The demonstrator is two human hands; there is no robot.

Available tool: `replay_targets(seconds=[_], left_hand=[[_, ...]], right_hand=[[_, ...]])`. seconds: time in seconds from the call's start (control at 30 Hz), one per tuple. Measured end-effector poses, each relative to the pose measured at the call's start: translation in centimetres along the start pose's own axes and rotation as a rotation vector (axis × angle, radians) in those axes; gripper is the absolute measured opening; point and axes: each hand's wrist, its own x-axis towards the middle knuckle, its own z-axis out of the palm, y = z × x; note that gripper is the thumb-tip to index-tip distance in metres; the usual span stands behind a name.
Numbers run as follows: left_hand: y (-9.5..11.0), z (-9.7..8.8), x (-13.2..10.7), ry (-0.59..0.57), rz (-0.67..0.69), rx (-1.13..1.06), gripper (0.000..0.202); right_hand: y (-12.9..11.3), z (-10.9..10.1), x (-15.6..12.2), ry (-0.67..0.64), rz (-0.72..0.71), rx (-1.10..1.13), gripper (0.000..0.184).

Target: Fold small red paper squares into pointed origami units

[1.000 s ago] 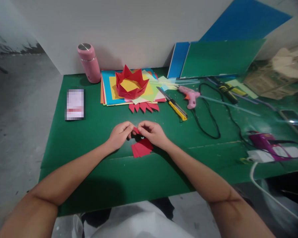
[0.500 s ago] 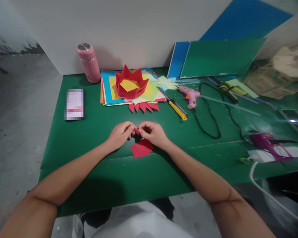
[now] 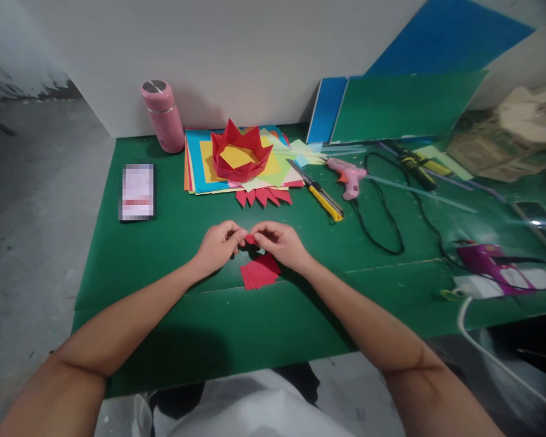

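Observation:
Between my fingertips is a small folded piece of red paper [image 3: 250, 239]. My left hand [image 3: 220, 246] pinches its left side, and my right hand [image 3: 279, 244] pinches the right side; the fingers partly cover it. Just below, a small stack of red paper squares [image 3: 260, 272] lies on the green tabletop [image 3: 173, 346]. Beyond my hands, several folded red paper points [image 3: 264, 196] stick out from under a pile of coloured paper sheets [image 3: 200, 173]. On that pile sits a red folded-paper ring [image 3: 227, 169] with pointed tips.
A pink bottle [image 3: 164, 118] and a blurred-out phone-like object [image 3: 137, 192] stand at the left. To the right lie a yellow utility knife [image 3: 326, 203], a pink glue gun [image 3: 349, 176] with its black cord, and a purple power strip [image 3: 486, 261]. Green and blue boards [image 3: 404, 106] lean at the back.
The red paper between my fingers has turned from a slanted to a more level position. My fingertips have shifted slightly around it; everything else stays in place.

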Motion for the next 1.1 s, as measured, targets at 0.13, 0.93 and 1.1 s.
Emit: replay_targets(seconds=[0.13,0.93,1.1], left_hand=[[-0.06,-0.07,0.12,0.014,0.002,-0.020,0.017],[0.73,-0.20,0.30,-0.060,-0.197,-0.394,0.029],[0.66,-0.02,0.35,-0.039,-0.203,-0.421,0.027]], right_hand=[[0.10,-0.10,0.10,0.037,0.026,0.008,0.016],[0.52,-0.24,0.07,0.147,-0.623,-0.584,0.006],[0.29,-0.10,0.00,0.178,-0.615,-0.619,0.006]])
